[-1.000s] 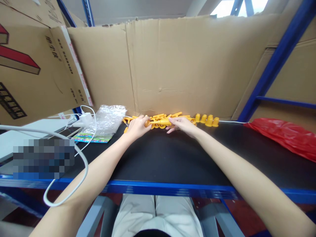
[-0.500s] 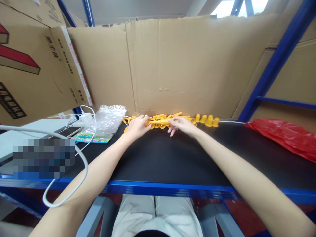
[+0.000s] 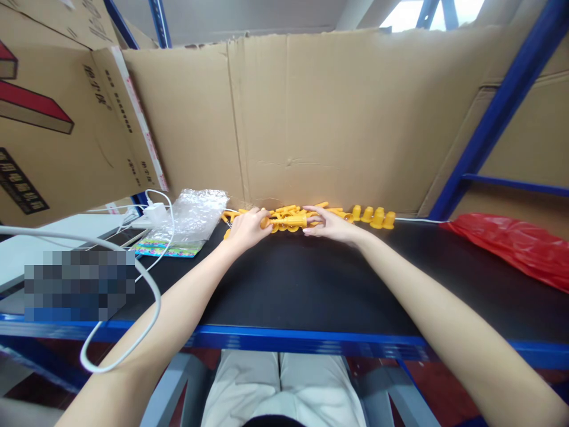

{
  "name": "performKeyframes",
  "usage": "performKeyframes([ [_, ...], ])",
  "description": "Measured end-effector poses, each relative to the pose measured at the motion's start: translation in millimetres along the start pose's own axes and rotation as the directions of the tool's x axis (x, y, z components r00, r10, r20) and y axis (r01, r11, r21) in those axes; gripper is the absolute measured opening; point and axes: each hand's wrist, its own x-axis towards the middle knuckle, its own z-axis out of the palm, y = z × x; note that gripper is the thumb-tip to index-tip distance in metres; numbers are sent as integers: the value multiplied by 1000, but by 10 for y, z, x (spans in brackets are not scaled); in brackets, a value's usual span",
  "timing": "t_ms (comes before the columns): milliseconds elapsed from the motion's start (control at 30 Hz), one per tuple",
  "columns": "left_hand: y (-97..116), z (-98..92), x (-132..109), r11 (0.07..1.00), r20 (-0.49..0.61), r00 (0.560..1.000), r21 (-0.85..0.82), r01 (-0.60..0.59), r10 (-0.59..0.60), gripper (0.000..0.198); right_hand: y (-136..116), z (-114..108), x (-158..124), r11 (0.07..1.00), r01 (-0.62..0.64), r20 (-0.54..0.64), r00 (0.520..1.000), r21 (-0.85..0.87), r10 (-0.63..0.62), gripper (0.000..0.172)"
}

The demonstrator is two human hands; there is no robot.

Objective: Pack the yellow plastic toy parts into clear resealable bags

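Observation:
My left hand (image 3: 249, 230) is closed around one end of a yellow plastic stick with a cup-shaped end (image 3: 297, 221). The stick lies level and its wider cup end points right. Just right of that end is my right hand (image 3: 331, 226), thumb and fingers apart; whether a fingertip touches the cup I cannot tell. Behind both hands lies a pile of yellow plastic pieces (image 3: 287, 209), sticks and round cups, partly hidden by my fingers. Several yellow cups (image 3: 377, 217) stand upside down in a row to the right.
Cardboard (image 3: 338, 124) walls off the back of the black tabletop (image 3: 302, 284). At left are a clear plastic bag (image 3: 195, 213), a white charger (image 3: 155, 214) and a looping white cable (image 3: 151, 284) over my left forearm. A red plastic bag (image 3: 511, 243) lies at right.
My right hand has loosened from the yellow stick and moved slightly right, its fingers spreading. The stick's cup end now shows. My left hand stays in place, still holding on.

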Motion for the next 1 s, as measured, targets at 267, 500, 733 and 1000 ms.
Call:
performKeyframes([
  [267,-7,-3,7,1000,9,1000,-6,3,-3,32,12,13,34,998,56,-57,997,-16,-57,61],
  [500,-17,14,7,1000,6,1000,-13,-13,13,30,35,37,77,996,85,-71,994,-14,-86,40],
  [733,-22,32,8,1000,0,1000,-13,-16,16,28,6,65,59,998,60,-76,995,26,-58,38],
  [1000,-65,12,6,999,36,999,-51,-6,8,59,-17,20,72,975,96,-286,946,-200,-152,41],
])
